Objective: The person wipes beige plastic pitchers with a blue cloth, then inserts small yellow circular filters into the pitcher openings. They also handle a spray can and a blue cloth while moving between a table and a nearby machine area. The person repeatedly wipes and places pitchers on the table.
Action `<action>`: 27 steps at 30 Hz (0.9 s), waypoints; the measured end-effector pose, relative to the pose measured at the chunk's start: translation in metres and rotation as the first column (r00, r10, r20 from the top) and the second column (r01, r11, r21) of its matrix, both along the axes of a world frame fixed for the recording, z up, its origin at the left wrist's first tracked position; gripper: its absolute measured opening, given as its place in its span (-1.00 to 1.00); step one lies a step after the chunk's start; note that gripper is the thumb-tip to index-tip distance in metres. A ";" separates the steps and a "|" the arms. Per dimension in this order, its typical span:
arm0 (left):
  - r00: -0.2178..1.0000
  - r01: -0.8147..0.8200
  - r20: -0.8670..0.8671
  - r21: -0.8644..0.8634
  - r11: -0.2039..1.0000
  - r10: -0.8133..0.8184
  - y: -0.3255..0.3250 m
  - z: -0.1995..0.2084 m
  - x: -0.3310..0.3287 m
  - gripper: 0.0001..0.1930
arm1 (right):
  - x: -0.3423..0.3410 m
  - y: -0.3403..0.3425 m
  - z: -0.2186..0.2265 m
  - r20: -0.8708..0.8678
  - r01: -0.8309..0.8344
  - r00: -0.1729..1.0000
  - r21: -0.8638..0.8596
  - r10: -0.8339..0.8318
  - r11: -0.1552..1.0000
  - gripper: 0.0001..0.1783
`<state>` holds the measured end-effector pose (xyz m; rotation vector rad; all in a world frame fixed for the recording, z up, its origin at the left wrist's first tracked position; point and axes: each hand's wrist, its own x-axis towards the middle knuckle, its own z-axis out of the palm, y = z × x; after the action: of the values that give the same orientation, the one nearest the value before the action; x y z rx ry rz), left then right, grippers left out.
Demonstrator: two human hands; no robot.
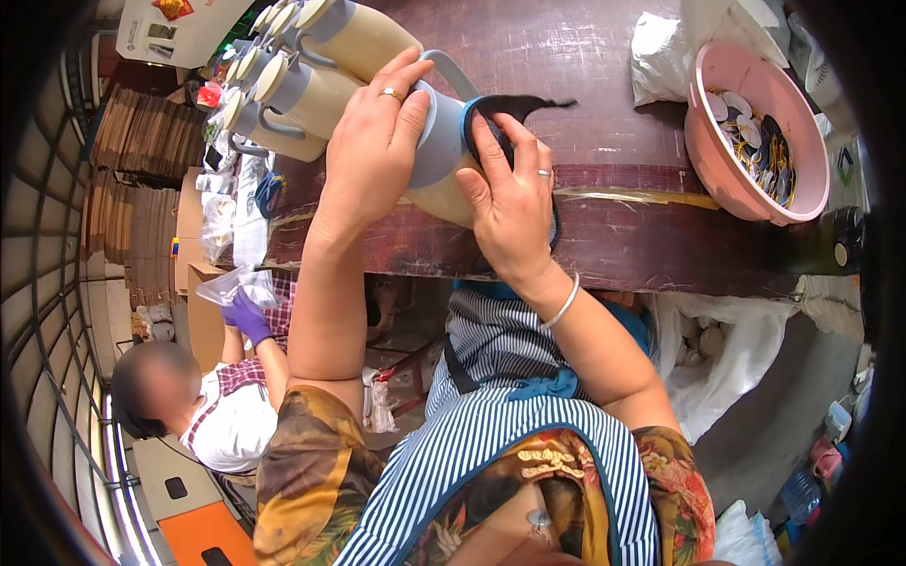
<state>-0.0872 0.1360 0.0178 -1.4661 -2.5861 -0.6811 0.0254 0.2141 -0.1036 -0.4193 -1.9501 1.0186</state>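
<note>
A cream vacuum jug (437,205) with a grey-blue collar and handle leans tilted at the table's near edge. My left hand (371,141) wraps over its top, thumb and fingers closed around the grey part beside the handle (453,74). On the jug's right side lies a black cloth (510,102) with a blue edge, one corner sticking out to the right. My right hand (514,203) presses this cloth to the jug with bent fingers. The fingertips are partly hidden in the cloth's folds.
Several similar cream jugs (304,94) stand at the far left. A pink basin (700,123) at the right holds round tags on yellow strings. Beside it is a white bag (656,61). A co-worker in purple gloves (247,316) sits at left, near stacked cardboard (142,141).
</note>
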 end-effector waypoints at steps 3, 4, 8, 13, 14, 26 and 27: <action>1.000 0.004 0.006 0.007 1.000 -0.005 0.003 0.001 -0.001 -0.61 | 0.009 -0.008 -0.017 -0.106 -0.024 0.994 0.087 0.033 0.996 -0.38; 1.000 0.004 0.000 0.006 1.000 -0.004 0.006 0.003 0.000 -0.61 | 0.011 -0.011 -0.019 -0.118 -0.004 0.993 0.148 0.022 0.989 -0.38; 1.000 0.001 0.014 0.008 1.000 -0.001 0.002 0.001 0.000 -0.61 | -0.004 0.000 -0.004 -0.062 0.021 0.998 0.092 -0.016 0.996 -0.42; 0.999 0.008 -0.039 0.042 0.999 -0.007 0.002 -0.004 -0.004 -0.61 | 0.023 -0.017 -0.022 -0.106 -0.172 0.974 0.237 0.201 0.956 -0.37; 0.999 0.007 -0.043 0.037 0.999 -0.005 0.003 -0.003 -0.003 -0.61 | 0.020 -0.018 -0.021 -0.140 -0.176 0.969 0.199 0.206 0.964 -0.36; 1.000 -0.012 -0.011 0.013 1.000 0.012 0.003 0.001 0.002 -0.63 | 0.005 -0.025 -0.037 -0.400 -0.128 0.904 0.081 0.150 0.988 -0.44; 1.000 -0.008 -0.013 0.014 1.000 0.009 0.002 0.000 0.002 -0.64 | 0.004 -0.023 -0.034 -0.406 -0.130 0.900 0.095 0.158 0.987 -0.44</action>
<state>-0.0856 0.1381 0.0180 -1.4497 -2.5708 -0.6853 0.0295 0.1911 -0.1380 -0.0133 -1.6402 1.0374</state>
